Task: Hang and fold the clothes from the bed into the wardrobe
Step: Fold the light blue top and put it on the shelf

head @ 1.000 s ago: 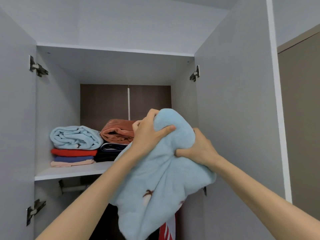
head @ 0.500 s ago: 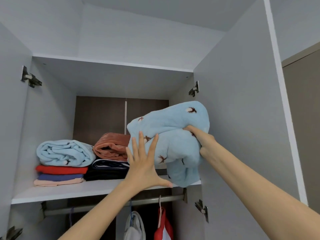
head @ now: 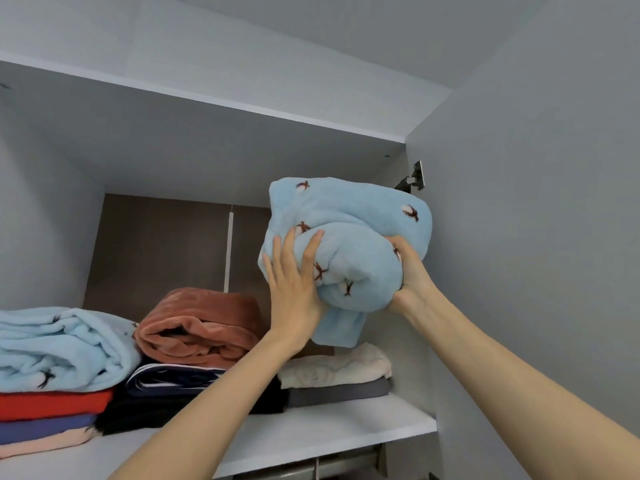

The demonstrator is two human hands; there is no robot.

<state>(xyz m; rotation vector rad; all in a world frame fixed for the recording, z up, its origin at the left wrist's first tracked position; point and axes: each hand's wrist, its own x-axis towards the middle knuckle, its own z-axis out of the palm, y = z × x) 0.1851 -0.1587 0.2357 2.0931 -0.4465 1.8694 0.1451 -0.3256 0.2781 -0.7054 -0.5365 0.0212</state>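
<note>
Rolled light-blue fleece garment with small brown embroidered marks, held up above the right end of the white wardrobe shelf. My left hand lies flat against its near left side, fingers spread. My right hand is clamped on its right side. Directly below: cream folded cloth on grey folded cloth. Left: rust-brown folded fleece.
</note>
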